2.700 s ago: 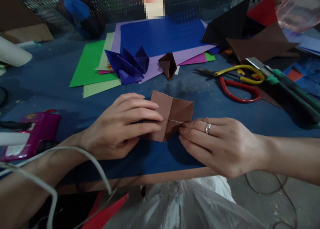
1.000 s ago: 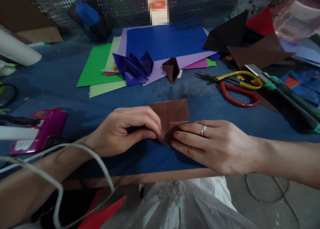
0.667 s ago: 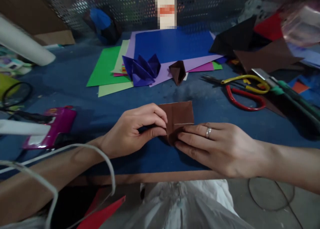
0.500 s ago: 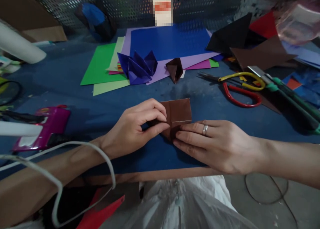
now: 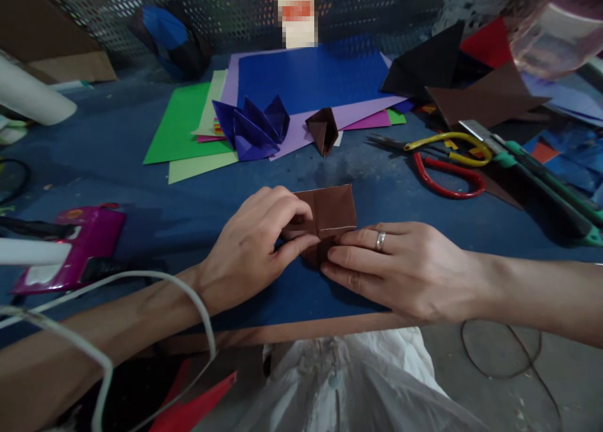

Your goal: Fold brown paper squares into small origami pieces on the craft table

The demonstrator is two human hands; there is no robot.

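Workpiece: one sheet of creased brown paper [image 5: 334,207], located between the two hands on the blue table [image 5: 282,303].

Left hand [image 5: 257,250]: narrow, fingers curled toward the thumb, pinching the sheet's near left part. Right hand [image 5: 400,272]: narrow, fingers laid together, tips holding down the near right part; its thumb is hidden, so any grip from beneath cannot be confirmed.

Step in hand, as judged: a fold being shaped along the near side. Good practice would be to keep the right fingertips firm as an anchor, line up the pale raw edge with the crease before pressing, and let the left thumb flatten outward from the centre. Light pressure first is advisable; a hard crease set askew would be difficult to remove.

Orientation: the far edge runs roughly from hand to hand, rising slightly beyond the right fingertips, where a square corner faces away from the person. One crease runs away from the person between the fingertips. The visible panel seems broader from hand to hand, but the left hand covers one end, so the long axis cannot be certified.

Surroundings: beyond the hands stand a blue folded-paper piece [image 5: 254,134] and a smaller brown folded-paper piece [image 5: 323,132]; scissors [image 5: 426,145] lie beyond the right hand.
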